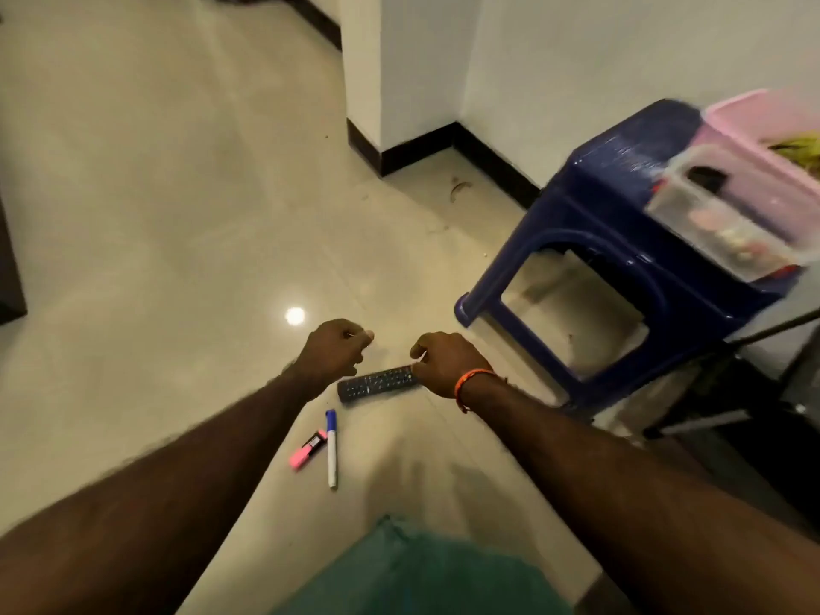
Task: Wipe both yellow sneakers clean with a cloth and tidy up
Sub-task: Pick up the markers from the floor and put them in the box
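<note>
No yellow sneaker and no cloth can be made out for certain. Both my arms reach forward over the pale tiled floor. My left hand (333, 353) is curled into a loose fist with nothing visible in it. My right hand (443, 364), with an orange band on its wrist, is curled too and hovers over the right end of a black remote control (376, 383) that lies on the floor. I see nothing held in it. Something yellowish (794, 146) shows in a pink tub (754, 122) at the right edge, too blurred to identify.
A dark blue plastic stool (621, 224) stands at the right, carrying the pink tub and a clear lidded box (719, 228). A pink highlighter (307, 449) and a blue-capped marker (331, 448) lie on the floor near me. A white wall corner with dark skirting (399, 148) is ahead.
</note>
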